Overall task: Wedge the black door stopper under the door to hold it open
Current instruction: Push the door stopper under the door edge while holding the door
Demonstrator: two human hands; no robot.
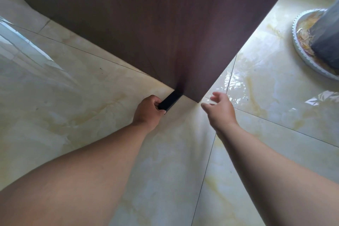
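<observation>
Fingers (157, 105) grip matte blk wedge (170, 101) under door (146, 24).

left hand (148, 111): fingers curled closed, arm extended | right hand (221, 109): fingers spread, hovering

Left hand (148, 111) gripping stopper (170, 101) under door (156, 33)

Bright daylight; glare on the glossy floor (256, 82). Wide-angle distortion bends the edges. The door (146, 24) is shaded.
</observation>
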